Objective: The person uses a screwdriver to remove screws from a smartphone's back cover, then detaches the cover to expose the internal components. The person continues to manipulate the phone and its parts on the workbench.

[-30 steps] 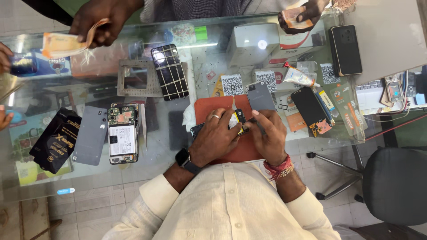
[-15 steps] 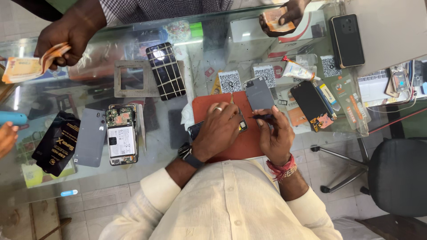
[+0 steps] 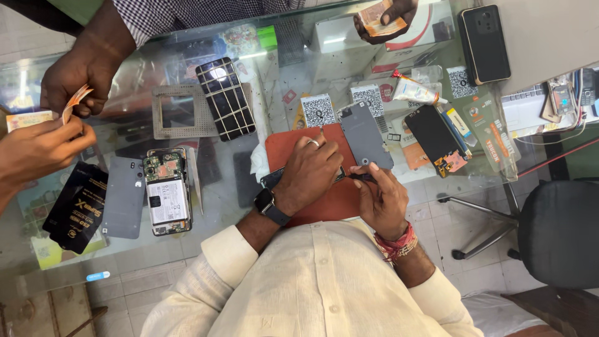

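My left hand (image 3: 309, 173), with a ring and a dark wristwatch, presses down on a dark phone (image 3: 274, 178) that lies on a red mat (image 3: 334, 200). Most of the phone is hidden under the hand. My right hand (image 3: 384, 198), with red threads at the wrist, pinches a small dark tool (image 3: 360, 176) whose tip points at the phone's right end. A grey phone back cover (image 3: 365, 134) lies just beyond both hands, partly on the mat.
On the glass table (image 3: 281, 100) lie an opened phone with its battery showing (image 3: 166, 192), a grey cover (image 3: 123, 198), a cracked screen (image 3: 226, 98), a metal frame (image 3: 178, 112) and a display part (image 3: 437, 138). Other people's hands hold banknotes (image 3: 75, 106) at the left and back. An office chair (image 3: 555, 231) stands at the right.
My hands have drawn closer together over the phone, with the tool now at its right end. The other people's hands with banknotes at the left have come together.
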The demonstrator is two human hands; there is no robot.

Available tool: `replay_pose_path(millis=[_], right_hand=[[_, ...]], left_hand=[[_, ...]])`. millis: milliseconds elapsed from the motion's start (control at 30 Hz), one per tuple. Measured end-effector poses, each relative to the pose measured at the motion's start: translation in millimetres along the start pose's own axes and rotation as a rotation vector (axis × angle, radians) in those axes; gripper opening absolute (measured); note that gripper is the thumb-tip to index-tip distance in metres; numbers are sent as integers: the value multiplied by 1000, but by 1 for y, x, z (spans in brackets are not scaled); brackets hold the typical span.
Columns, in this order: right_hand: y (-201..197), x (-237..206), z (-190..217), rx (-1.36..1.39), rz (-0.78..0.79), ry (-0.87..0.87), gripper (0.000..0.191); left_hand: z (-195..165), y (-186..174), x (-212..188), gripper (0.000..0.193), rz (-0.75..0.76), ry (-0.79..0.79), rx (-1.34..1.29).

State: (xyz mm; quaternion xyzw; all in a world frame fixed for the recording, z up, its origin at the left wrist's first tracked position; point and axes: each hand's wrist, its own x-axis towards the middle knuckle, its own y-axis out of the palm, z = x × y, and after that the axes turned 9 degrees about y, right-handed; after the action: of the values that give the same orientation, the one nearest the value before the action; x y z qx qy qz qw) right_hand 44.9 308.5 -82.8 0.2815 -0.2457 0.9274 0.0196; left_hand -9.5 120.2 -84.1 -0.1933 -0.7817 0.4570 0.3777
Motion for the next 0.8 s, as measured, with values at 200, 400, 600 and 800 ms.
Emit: replay_pose_path(millis=[200,400,600,800], right_hand=[[1,0,2,-73,16,-38,58],[4,-1,2,-20,-9,-23,56],[4,0,1,-68,-33,-24,58],[6,1,-1,-33,-21,-5,57]], left_hand=[[-2,-2,-2,5,-7,78,78],[5,0,-6,5,-44,-25,-137],[7,2,-7,4,-74,-38,-175],[9,0,-3,3,-29,-6,-115]])
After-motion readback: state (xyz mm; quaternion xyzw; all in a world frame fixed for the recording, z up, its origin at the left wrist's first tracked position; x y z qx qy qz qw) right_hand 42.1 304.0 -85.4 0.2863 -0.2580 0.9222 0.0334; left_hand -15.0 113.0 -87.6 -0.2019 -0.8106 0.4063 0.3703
